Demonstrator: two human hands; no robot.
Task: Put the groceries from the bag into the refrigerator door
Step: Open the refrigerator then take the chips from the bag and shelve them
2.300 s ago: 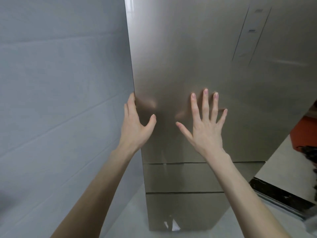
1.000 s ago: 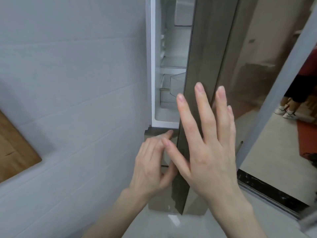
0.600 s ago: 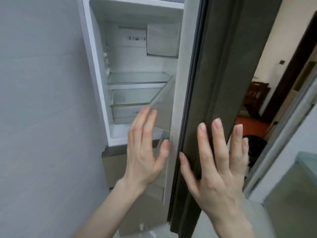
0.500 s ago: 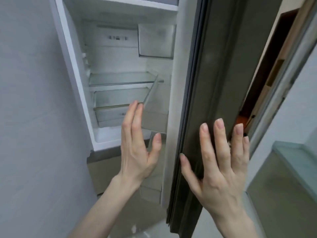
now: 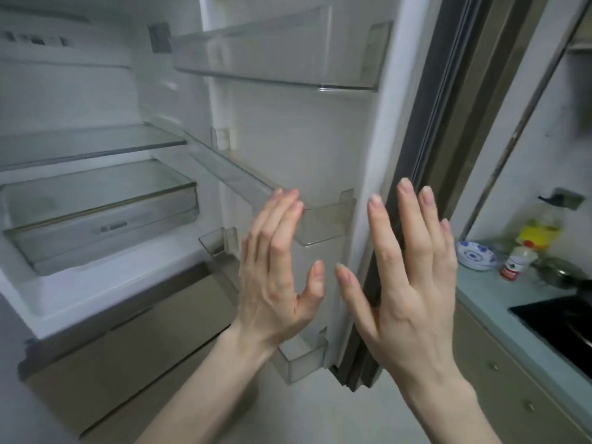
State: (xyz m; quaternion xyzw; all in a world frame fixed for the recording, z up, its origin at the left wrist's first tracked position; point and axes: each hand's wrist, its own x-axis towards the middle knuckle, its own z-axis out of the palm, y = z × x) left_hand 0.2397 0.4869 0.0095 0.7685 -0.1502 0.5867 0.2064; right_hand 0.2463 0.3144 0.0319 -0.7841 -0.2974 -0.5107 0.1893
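The refrigerator door (image 5: 326,139) stands swung wide open, its white inner side facing me. It carries clear plastic bins: an upper bin (image 5: 272,56), a middle bin (image 5: 323,225) and a lower bin (image 5: 301,357), all bare. My left hand (image 5: 275,274) is raised in front of the middle bin, fingers apart, holding nothing. My right hand (image 5: 407,283) is spread open against the door's outer edge and dark seal (image 5: 413,161). No bag or groceries are in view.
The refrigerator interior (image 5: 96,193) at left has glass shelves and a drawer. Below it are steel drawer fronts (image 5: 128,341). At right a counter (image 5: 493,299) holds a blue-patterned bowl (image 5: 475,256), bottles (image 5: 538,232) and a black cooktop (image 5: 563,318).
The door has swung from shut to wide open, and my view turned right toward its inner bins. Both hands stayed raised and open beside the door edge.
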